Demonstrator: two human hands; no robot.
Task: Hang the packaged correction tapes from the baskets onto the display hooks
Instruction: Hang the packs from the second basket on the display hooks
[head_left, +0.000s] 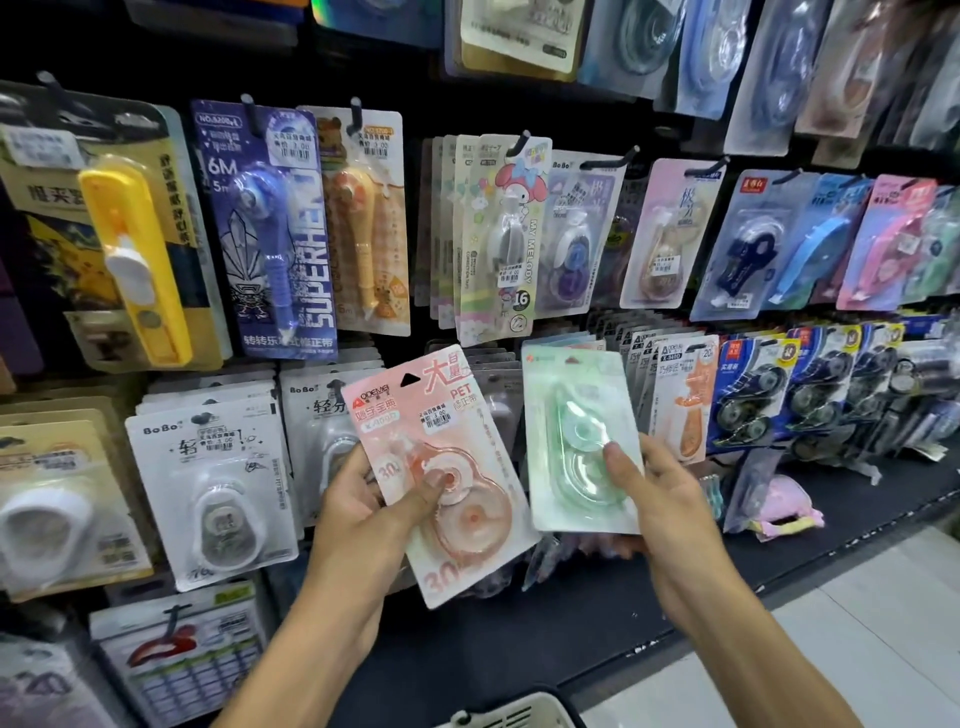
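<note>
Dark display wall (410, 73) packed with hanging carded stationery on black hooks (519, 143), dark ledge (571, 623) below it, pale floor (883, 639) at right, white basket rim (514, 714) at the bottom edge. My left hand (363, 512) grips the pink correction tape pack (441, 467), thumb on the blister and fingers behind: salmon card tilted right, clear round-bodied dispenser, white price sticker, black hang notch up top. My right hand (660, 499) holds the green correction tape pack (579, 441) the same way, mint card near upright with its top just beside a lower-row hook, both packs in front of the lower rows, just apart.
</note>
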